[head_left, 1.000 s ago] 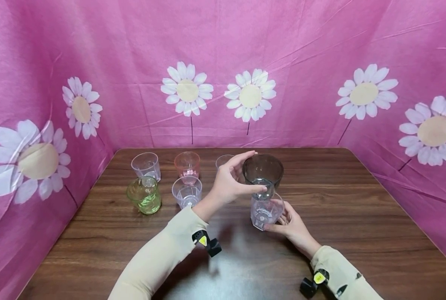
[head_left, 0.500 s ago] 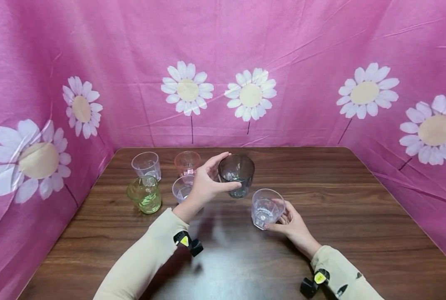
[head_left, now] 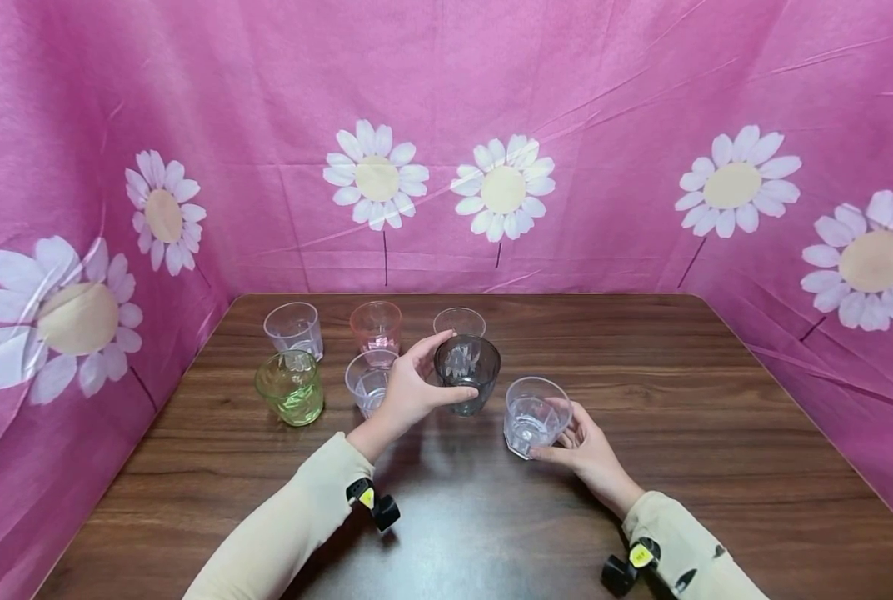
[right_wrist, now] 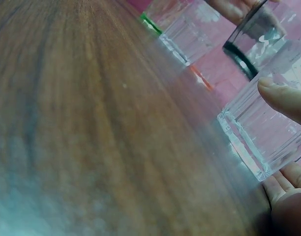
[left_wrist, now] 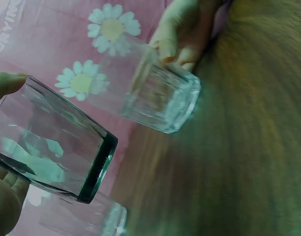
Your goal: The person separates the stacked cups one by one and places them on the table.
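Observation:
My left hand (head_left: 414, 387) grips a smoky grey glass (head_left: 472, 367) by its side, thumb across the near face. In the left wrist view the grey glass's dark base (left_wrist: 99, 169) hangs clear of the wood. To its right, my right hand (head_left: 587, 454) holds a clear faceted glass (head_left: 535, 417), thumb low on its side and other fingers behind. That clear glass stands upright, its base right at the tabletop in the right wrist view. Another clear glass (head_left: 459, 318) is behind the grey one, partly hidden by it.
On the left of the wooden table (head_left: 679, 400) are a green glass (head_left: 291, 390), a clear glass (head_left: 296, 333), a pink glass (head_left: 376, 333) and another clear glass (head_left: 364, 383), partly behind my left hand. A pink daisy-print cloth (head_left: 604, 192) encloses the back and sides.
My left hand has carried the grey glass from over the right hand's clear glass to the left, then lowered it nearer the table. The right hand and its glass have stayed put.

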`<state>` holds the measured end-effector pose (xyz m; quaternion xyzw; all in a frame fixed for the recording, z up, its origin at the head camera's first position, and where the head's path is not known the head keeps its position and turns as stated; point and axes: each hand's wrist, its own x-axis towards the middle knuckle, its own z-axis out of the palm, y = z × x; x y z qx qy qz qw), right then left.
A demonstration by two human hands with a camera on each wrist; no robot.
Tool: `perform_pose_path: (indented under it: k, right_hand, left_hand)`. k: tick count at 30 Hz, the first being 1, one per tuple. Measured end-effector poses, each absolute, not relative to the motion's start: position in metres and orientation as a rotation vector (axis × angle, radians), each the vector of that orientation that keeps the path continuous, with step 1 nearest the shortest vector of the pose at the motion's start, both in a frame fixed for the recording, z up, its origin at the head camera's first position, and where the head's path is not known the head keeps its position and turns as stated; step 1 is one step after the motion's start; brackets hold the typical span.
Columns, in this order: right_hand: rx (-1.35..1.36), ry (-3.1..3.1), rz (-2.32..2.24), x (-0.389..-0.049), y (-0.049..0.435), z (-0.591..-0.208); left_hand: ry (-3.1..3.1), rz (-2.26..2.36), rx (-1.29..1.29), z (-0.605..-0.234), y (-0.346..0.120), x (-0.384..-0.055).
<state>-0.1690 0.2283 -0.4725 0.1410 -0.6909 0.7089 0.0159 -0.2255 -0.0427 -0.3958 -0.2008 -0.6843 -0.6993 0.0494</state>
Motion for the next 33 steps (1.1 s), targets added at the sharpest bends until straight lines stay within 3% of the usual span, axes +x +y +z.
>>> perform_pose_path:
  k: [15, 33]
  right_hand:
    - [0.397, -2.195, 2.196, -0.168, 0.228, -0.471]
    - [0.394, -2.191, 2.203, -0.168, 0.229, -0.472]
  left_hand:
    - [-2.119, -2.099, -0.643, -0.431, -0.038, -0.225]
    - [-2.160, -2.086, -0.561, -0.439, -0.037, -0.224]
